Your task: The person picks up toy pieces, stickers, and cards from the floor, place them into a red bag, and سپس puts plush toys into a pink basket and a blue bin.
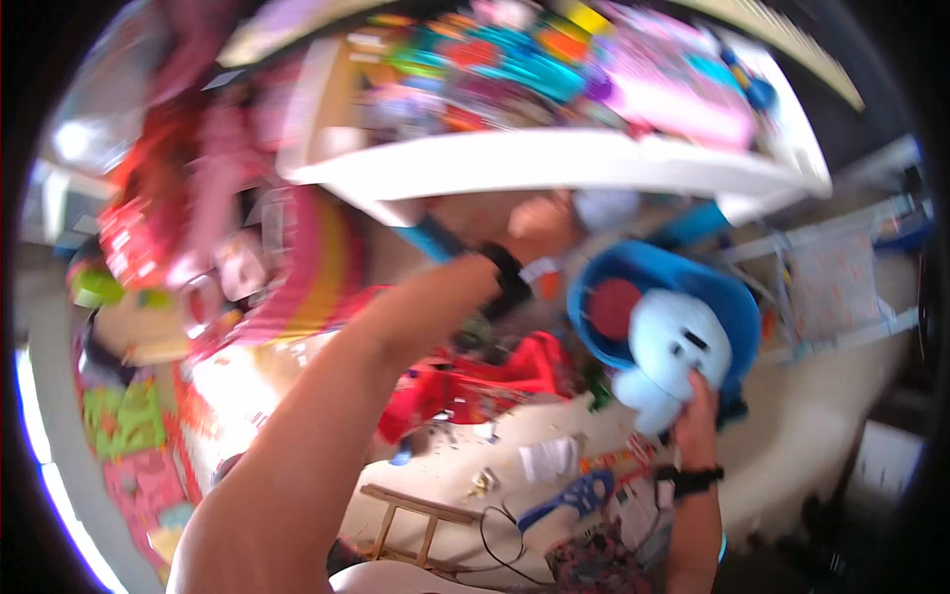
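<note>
My right hand grips a pale blue plush toy with a dark-marked face. The toy leans over the near side of a round blue tub, partly inside it. A dull red round thing shows in the tub beside the toy. My left arm reaches far forward, and my left hand is under the front edge of a white table. A pale rounded thing lies right by its fingers. Motion blurs those fingers, so whether they touch or hold it is unclear.
Heaped colourful toys fill the white table. Pink and yellow striped fabric is at the left. A red open container, a white cloth, a small wooden frame and loose cables litter the floor. A light-framed rack stands right.
</note>
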Tool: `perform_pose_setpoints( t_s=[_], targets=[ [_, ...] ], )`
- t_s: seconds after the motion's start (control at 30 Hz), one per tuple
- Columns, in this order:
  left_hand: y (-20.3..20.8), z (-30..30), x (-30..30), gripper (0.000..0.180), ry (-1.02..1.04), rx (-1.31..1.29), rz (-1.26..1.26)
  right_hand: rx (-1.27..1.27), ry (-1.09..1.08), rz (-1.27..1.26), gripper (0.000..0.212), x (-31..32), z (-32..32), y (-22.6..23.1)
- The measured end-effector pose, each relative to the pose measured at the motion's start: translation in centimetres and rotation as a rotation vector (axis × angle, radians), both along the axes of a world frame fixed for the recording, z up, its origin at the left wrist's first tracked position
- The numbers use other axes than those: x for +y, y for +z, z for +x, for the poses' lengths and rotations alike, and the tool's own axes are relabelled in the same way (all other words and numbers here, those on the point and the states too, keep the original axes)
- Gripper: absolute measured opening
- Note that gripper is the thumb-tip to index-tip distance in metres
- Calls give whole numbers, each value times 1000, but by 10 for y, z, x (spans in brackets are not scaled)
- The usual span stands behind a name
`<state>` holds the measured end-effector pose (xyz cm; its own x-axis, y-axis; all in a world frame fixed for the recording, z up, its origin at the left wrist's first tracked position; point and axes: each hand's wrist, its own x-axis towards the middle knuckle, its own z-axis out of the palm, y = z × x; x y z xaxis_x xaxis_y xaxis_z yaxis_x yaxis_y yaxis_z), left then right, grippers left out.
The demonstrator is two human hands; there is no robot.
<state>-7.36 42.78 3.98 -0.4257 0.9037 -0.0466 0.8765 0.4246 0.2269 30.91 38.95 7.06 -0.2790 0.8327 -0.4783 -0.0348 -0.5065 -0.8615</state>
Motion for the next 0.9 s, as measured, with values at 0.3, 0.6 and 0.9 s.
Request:
perform_pose_setpoints(
  t_s=[0.3,0.6,0.9],
  targets=[
    [262,-43,-220,74,-69,-960,238,193,214,134,40,4,-41,153],
    [408,-75,-332,75,-84,-1718,850,352,563,377,45,-86,-250,366],
    [345,-213,-410,81,478,-597,966,246,570,409,61,-134,-404,406]
  ],
)
